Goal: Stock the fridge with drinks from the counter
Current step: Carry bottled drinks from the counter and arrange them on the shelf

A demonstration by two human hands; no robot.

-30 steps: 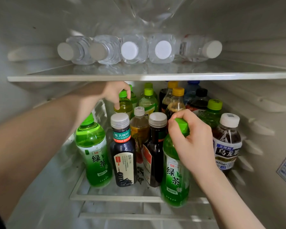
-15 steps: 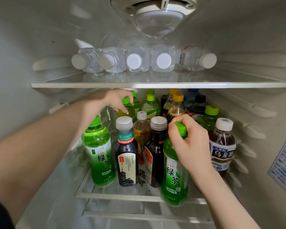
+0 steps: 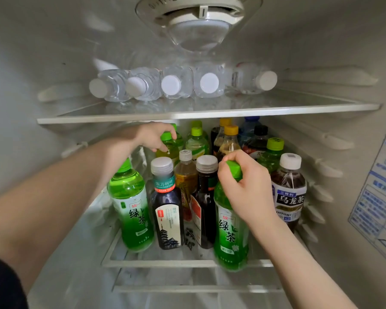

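Inside the fridge, my right hand (image 3: 249,186) grips the neck and green cap of a green tea bottle (image 3: 231,233) at the front edge of the middle shelf (image 3: 156,263); its base overhangs the shelf lip. My left hand (image 3: 153,137) reaches under the upper shelf and holds the top of a yellow-green bottle with a green cap (image 3: 168,148) in the back row. Another green tea bottle (image 3: 130,206) stands at the front left, below my left forearm.
Several drink bottles crowd the middle shelf: a dark tea bottle (image 3: 167,208), a dark bottle (image 3: 205,204), an oolong tea bottle (image 3: 289,192). Water bottles (image 3: 178,84) lie on the upper glass shelf (image 3: 187,113). A thermostat dial (image 3: 198,18) hangs from the ceiling. A sticker (image 3: 374,204) covers the right wall.
The view has tilted upward, bringing the ceiling dial into sight. Both hands keep their hold on the same bottles, which have hardly moved on the shelf.
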